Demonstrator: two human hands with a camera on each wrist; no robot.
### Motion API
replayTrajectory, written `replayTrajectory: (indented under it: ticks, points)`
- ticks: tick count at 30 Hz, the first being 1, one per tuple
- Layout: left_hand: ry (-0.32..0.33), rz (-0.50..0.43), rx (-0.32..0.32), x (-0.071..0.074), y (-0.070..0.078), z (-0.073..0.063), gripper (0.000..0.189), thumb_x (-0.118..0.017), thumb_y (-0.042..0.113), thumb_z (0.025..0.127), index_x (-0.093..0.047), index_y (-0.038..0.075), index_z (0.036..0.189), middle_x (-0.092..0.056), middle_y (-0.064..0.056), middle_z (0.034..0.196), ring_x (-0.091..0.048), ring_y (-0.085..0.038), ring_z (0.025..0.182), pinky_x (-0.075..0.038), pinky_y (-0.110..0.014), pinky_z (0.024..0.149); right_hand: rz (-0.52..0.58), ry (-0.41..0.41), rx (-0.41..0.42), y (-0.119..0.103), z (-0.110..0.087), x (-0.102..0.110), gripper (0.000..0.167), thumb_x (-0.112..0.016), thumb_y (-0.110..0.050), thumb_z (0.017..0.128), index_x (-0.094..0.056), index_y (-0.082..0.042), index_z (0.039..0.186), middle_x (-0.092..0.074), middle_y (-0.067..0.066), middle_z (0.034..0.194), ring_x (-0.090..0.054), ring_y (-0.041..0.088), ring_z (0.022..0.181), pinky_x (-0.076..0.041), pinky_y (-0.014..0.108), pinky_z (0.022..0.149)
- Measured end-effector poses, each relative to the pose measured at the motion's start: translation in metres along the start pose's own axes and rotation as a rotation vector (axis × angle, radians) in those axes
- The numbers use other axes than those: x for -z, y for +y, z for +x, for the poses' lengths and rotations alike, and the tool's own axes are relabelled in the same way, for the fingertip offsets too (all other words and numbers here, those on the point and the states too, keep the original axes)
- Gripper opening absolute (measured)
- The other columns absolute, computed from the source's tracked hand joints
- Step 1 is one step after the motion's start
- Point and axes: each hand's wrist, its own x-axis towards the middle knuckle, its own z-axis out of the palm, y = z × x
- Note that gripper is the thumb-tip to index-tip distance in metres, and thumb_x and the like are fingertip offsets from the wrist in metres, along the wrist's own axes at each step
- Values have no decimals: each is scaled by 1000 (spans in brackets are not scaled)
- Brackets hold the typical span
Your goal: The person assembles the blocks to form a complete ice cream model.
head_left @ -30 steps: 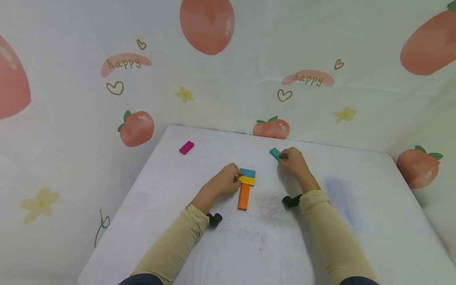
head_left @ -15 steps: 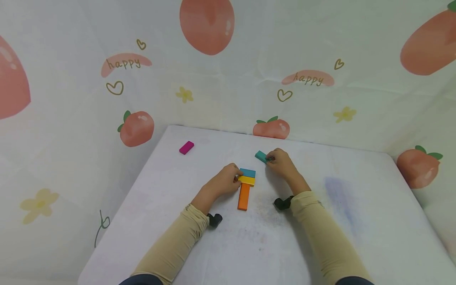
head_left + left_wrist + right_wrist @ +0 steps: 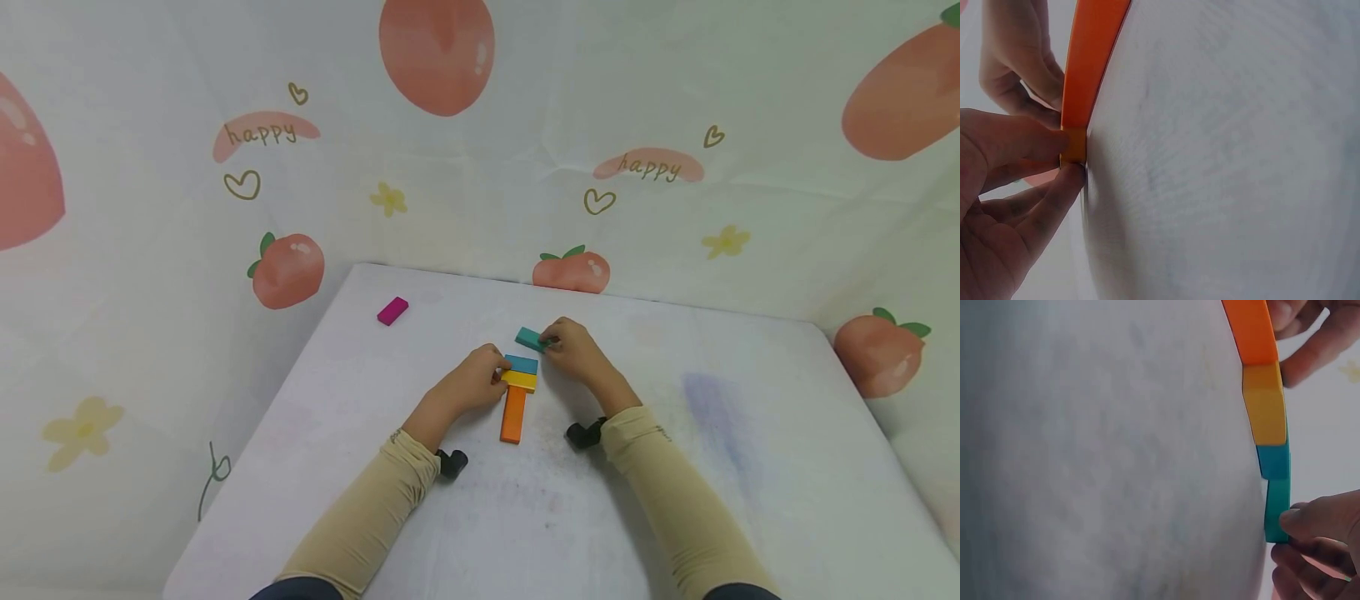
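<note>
In the head view an orange block [image 3: 513, 415] lies lengthwise on the table, its far end against a yellow block [image 3: 521, 381] set crosswise. A blue block [image 3: 522, 364] lies along the yellow one's far side. My left hand [image 3: 472, 380] is at the left ends of these two; in the left wrist view its thumb and fingers pinch the end of the yellow block [image 3: 1075, 147]. Just beyond the blue block, my right hand [image 3: 574, 347] grips the right end of a teal block [image 3: 528, 338], which sits slightly slanted. The right wrist view shows thumb and fingers at the teal block's end [image 3: 1278, 506].
A magenta block [image 3: 393, 311] lies near the table's far left corner. The white table [image 3: 750, 375] ends at a fruit-printed cloth [image 3: 480, 208] behind and at the sides. Black wrist cameras [image 3: 452, 464] stick out from both wrists low over the table.
My right hand has moved left with the teal block, bringing it from the right to just behind the blue block and turning it nearer to crosswise. My left hand has stayed in place.
</note>
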Motion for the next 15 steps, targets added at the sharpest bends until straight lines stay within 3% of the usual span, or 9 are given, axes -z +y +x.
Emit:
replayTrajectory:
  ticks: [15]
  points:
    - [-7, 11, -9, 1, -1, 0, 36, -69, 6, 100, -69, -7, 134, -64, -18, 121, -58, -19, 94, -57, -30, 88, -12, -48, 36, -12, -3, -6, 22, -63, 1, 98, -77, 2, 114, -68, 18, 120, -66, 35, 117, -56, 50, 107]
